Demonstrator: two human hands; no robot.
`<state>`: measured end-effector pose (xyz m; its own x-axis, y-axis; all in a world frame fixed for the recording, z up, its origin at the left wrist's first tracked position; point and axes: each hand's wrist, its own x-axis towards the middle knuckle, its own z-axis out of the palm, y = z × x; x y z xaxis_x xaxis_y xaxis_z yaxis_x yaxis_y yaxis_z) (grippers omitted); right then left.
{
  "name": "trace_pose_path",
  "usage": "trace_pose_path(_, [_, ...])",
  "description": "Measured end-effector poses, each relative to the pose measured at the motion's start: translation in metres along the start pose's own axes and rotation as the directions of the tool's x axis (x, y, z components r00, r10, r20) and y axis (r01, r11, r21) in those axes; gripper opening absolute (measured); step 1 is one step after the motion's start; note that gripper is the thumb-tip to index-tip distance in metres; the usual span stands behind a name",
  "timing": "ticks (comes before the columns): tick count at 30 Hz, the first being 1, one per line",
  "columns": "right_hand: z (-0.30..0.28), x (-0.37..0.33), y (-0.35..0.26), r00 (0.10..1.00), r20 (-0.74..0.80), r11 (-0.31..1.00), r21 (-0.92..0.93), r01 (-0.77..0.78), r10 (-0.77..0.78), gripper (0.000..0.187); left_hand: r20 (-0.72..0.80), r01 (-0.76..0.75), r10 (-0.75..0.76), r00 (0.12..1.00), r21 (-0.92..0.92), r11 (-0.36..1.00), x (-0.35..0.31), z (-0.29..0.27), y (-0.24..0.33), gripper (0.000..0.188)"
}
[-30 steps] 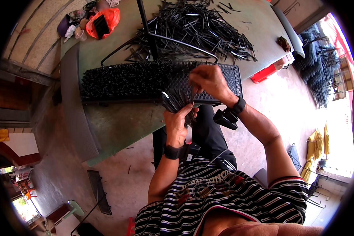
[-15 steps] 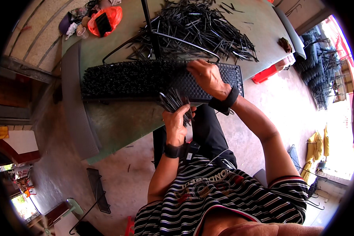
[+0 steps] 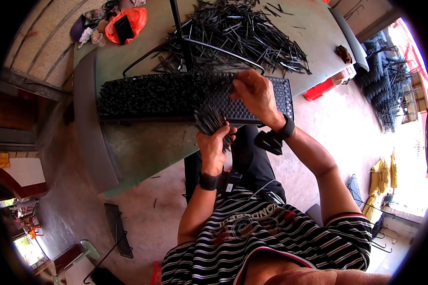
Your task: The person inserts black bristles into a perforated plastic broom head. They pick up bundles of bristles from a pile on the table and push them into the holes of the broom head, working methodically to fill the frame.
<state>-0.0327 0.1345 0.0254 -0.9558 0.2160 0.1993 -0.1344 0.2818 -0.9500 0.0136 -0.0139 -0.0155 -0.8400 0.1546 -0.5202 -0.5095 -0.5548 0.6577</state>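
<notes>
I am gripping a fanned bundle of thin, glossy black strips [image 3: 207, 120] in my curled left hand [image 3: 213, 148], at the near edge of a long, rectangular black perforated panel [image 3: 280, 97], which is resting on a green-topped table [image 3: 147, 154]. My right hand [image 3: 257, 92] is hanging over the panel, fingertips drawn together; whether they are pinching a strip, I cannot tell. My black-and-white striped shirt [image 3: 290, 247] is showing pale chest lettering.
</notes>
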Motion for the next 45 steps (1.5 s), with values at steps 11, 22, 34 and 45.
trace_pose_path(11, [0.021,0.006,0.015,0.973,-0.034,0.961,-0.167,0.221,-0.229,0.022,-0.045,0.017,-0.016,0.999,0.016,1.000,0.000,-0.006,0.003,0.013])
trace_pose_path(22, [0.019,0.017,0.023,0.818,0.331,0.617,-0.540,0.573,-0.470,0.023,-0.016,0.042,-0.042,0.999,0.026,0.999,-0.004,-0.016,0.015,0.016])
trace_pose_path(34, [-0.009,-0.050,0.012,0.108,0.752,0.098,-0.059,0.993,-0.650,0.034,-0.030,0.029,-0.033,0.999,-0.104,0.994,0.005,-0.020,0.011,0.016])
trace_pose_path(45, [0.003,-0.030,-0.003,0.870,0.132,0.847,-0.200,0.493,-0.476,0.025,-0.002,0.067,-0.067,0.998,-0.035,0.997,-0.007,-0.020,0.019,0.019])
